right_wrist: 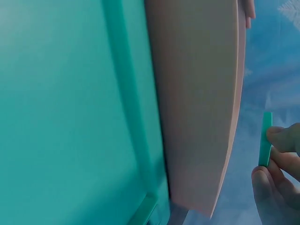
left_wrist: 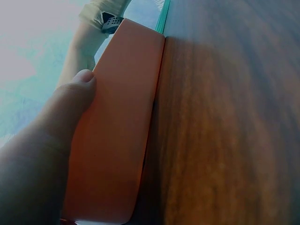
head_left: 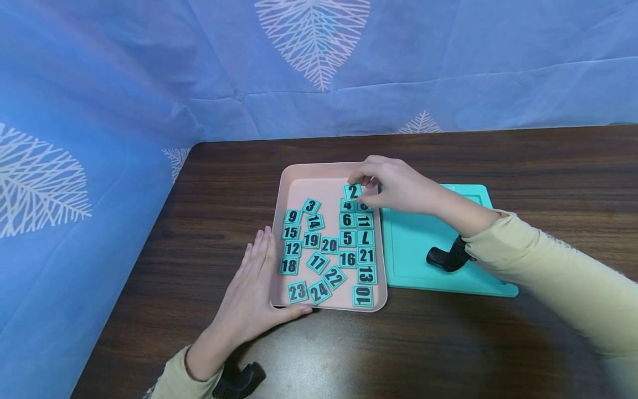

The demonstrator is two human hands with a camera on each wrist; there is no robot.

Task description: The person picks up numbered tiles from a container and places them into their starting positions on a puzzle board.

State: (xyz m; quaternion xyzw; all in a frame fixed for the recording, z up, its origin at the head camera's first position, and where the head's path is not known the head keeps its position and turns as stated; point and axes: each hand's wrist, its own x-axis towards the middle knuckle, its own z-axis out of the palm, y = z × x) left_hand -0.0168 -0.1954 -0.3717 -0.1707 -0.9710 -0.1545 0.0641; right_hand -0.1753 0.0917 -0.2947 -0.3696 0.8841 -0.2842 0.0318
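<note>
**Tile 2 pinched above pink tray**

Right hand [head_left: 394, 188], just right of frame centre in the head view, pinching the teal number tile 2 [head_left: 352, 192] between thumb and fingertips [right_wrist: 281, 138], held over the upper right part of the pink tray [head_left: 319, 173]. Left hand [head_left: 254, 285], lower centre, laid flat with straight fingers along the tray's left wall, thumb [left_wrist: 77, 91] pressed against the near edge. Other numbered tiles [head_left: 329, 245] scattered inside the tray. Teal puzzle board [head_left: 413, 249] touching the tray's right side, on a dark wooden table [head_left: 548, 166]. Blue leaf-print cloth [head_left: 149, 72] across the upper frame.
</note>
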